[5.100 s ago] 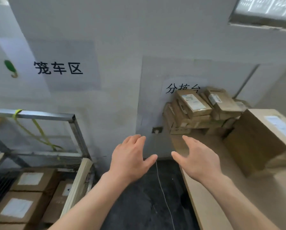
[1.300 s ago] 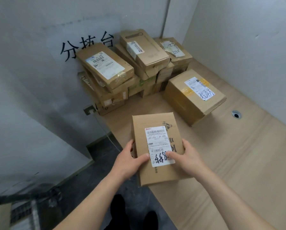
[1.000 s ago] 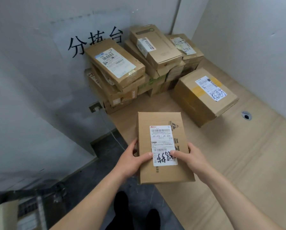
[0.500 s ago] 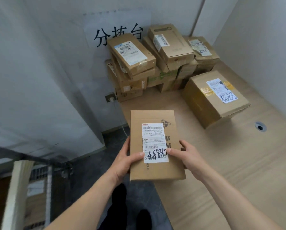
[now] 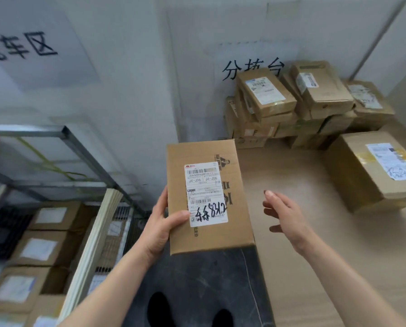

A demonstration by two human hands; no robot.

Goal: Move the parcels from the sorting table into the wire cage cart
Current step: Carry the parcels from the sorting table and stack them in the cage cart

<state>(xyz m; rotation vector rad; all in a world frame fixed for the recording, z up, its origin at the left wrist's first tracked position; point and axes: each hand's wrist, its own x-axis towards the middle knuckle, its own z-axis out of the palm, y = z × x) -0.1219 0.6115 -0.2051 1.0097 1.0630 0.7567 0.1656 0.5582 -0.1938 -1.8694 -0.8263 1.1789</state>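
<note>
Gripping flat cardboard parcel (image 5: 209,197), left hand (image 5: 159,226)

Left hand (image 5: 159,223) grips parcel (image 5: 209,197) edge, thumb on top. Right hand (image 5: 284,213) free, fingers loosely spread.

Only one cam here: head-mounted, wide-angle, tilted forward and down, close over the pale wooden sorting table (image 5: 291,166), grey metal-framed wire cage cart (image 5: 32,133) off left.
</note>
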